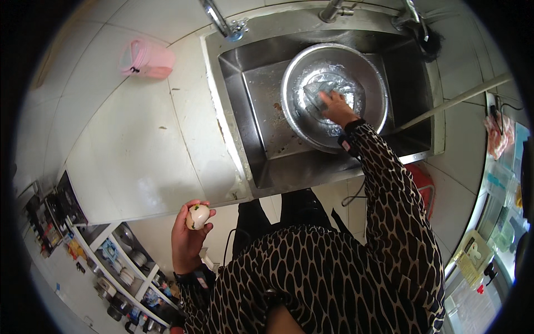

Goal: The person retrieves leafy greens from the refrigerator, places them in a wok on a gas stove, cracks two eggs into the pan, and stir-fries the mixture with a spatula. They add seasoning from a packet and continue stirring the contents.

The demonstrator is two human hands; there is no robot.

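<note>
My left hand point(186, 238) is raised past the counter's front edge, its fingers closed around a whitish, egg-sized round food item point(199, 216) with small green bits on it. What kind of food it is, I cannot tell for sure. My right hand point(337, 109) reaches into a round stainless-steel basin point(292, 112), fingers spread, near shiny water point(315, 81) at its bottom. A greyish patch shows by the fingertips; glare and ripples blur it. The basin rests inside a steel sink point(263, 121), towards its right side.
Metal taps point(219, 18) point(331, 11) stand along the sink's back. On the left tiled counter point(137, 154) is a pink container point(152, 62). A pale pole point(454, 102) slants into the sink at right. Shelves point(125, 259) with dishes lie lower left; something red point(421, 188) sits right of my arm.
</note>
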